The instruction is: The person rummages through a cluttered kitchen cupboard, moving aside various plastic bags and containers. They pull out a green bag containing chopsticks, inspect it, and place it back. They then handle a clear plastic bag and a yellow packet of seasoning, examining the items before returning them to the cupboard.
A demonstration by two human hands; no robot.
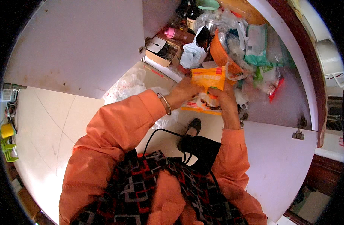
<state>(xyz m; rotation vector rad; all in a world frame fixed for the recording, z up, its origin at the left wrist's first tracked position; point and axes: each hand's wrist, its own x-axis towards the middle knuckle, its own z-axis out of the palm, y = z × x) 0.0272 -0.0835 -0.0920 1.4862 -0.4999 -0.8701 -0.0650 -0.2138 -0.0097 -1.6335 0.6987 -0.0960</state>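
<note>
A yellow-orange food packet point(208, 78) with a picture on its lower front is held up at the mouth of an open cupboard. My left hand point(184, 92), with a bracelet at the wrist, has its fingers closed on the packet's left side. On the opposite side my right hand point(225, 98) grips it, the thumb lying across the front. Just behind the packet stands an orange plastic basin point(219, 49) with clear plastic bags in it. A white plastic bag point(194, 53) with something dark in its opening lies to the basin's left.
Two light cupboard doors stand wide, the left door point(82, 45) and the right door point(280, 161). Inside are a cardboard box point(172, 56), a pink-capped bottle point(175, 33), dark bottles point(193, 13) and a green-edged plastic package point(256, 47). A crumpled clear bag point(129, 86) lies on the tiled floor.
</note>
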